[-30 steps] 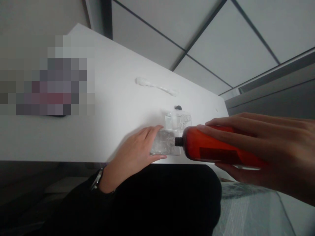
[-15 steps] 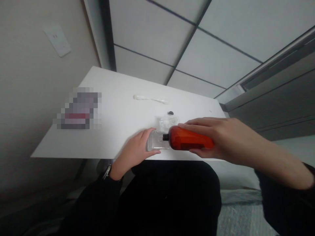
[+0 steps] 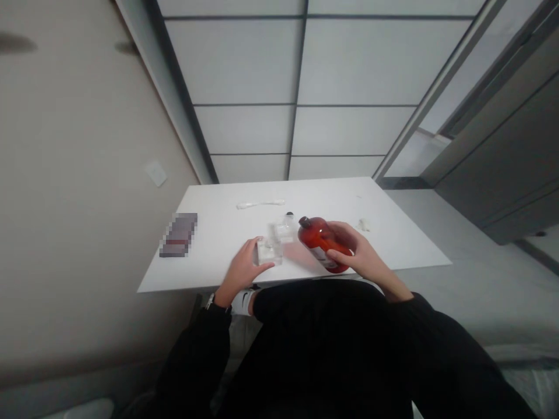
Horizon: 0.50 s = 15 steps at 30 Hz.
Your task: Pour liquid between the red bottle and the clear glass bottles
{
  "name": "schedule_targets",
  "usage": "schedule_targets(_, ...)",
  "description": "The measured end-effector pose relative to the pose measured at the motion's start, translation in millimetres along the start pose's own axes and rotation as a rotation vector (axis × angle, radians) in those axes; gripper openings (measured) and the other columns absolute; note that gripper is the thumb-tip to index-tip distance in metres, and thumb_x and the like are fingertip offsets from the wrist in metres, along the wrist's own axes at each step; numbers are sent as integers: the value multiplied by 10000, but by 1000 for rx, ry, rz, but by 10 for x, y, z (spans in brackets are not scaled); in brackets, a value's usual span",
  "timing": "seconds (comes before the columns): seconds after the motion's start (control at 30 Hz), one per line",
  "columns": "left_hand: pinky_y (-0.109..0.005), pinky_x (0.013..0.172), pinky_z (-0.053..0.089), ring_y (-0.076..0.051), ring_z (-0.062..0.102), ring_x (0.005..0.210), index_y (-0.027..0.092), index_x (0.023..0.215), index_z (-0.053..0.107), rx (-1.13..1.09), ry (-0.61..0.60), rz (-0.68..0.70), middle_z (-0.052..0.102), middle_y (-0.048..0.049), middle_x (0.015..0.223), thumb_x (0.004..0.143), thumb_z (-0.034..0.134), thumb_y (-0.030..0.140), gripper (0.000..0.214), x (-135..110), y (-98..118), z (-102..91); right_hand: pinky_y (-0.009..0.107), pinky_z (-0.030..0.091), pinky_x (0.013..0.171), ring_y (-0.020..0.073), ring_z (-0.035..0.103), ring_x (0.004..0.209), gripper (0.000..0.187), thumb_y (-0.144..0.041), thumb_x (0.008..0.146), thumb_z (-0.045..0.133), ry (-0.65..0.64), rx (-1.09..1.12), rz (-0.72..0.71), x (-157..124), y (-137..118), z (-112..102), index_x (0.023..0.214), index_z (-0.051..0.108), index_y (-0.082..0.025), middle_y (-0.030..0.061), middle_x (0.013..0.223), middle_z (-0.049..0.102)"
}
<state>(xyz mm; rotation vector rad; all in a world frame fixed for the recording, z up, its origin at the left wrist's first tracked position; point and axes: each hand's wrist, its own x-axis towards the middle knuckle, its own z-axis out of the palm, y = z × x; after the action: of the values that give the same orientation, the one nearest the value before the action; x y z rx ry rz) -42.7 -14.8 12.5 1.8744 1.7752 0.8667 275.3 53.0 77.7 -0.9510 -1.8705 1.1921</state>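
Observation:
My left hand [image 3: 240,270] grips a clear plastic container [image 3: 268,251] on the white table, its fingers around the near corner. My right hand [image 3: 351,250] is shut around a red-amber bottle [image 3: 321,244] with a black cap [image 3: 304,222], tilted with the cap toward the upper left. The bottle's cap stands a little apart from the clear container. Behind them sits a second clear vessel [image 3: 283,231], blurred and partly hidden, with a small dark cap [image 3: 289,215] beyond it.
The white table [image 3: 279,198] carries a white strip [image 3: 261,204], a small crumpled white item [image 3: 363,224] and a pixelated flat object [image 3: 178,234]. A beige wall with a switch plate [image 3: 156,173] runs along the left, and grey cabinets [image 3: 493,157] stand at right.
The bottle has swung away from the clear container, from lying level with its cap at the container to tilted with the cap up. My view has pulled back from the table.

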Motion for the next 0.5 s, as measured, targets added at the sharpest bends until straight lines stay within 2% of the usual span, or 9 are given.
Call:
schedule_targets(0.1,-523,1290,383,-339,529,1511,168,1507,474,16,13,-26,566,-199,1587,887,793,362,723,9,5,-23,563,471,1227,345,646,1390,671,-606,823,830,141,153,-5,-59,258,-46,1353,581,-278,143,1475,681)
schedule_targets(0.23,-516,1307,356,-345,473,1562,167,1582,393,22,23,-67,475,-216,1675,898,774,342,802,77,-9,-95,575,468,1225,352,625,1410,712,-692,805,801,237,217,5,13,417,-58,1354,586,-291,133,1487,678)
schedule_targets(0.4,-525,1236,442,-382,523,1524,182,1649,307,26,4,-133,516,-221,1649,890,794,350,917,272,-93,-162,601,463,1227,355,635,1391,737,-638,781,834,333,267,5,247,497,15,1382,588,-288,130,1507,664)
schedule_targets(0.5,-518,1233,446,-375,524,1527,199,1670,288,31,9,-154,516,-205,1657,904,783,348,924,391,-134,-156,613,461,1228,352,621,1406,762,-613,797,824,384,261,11,370,572,77,1436,561,-292,133,1516,649)
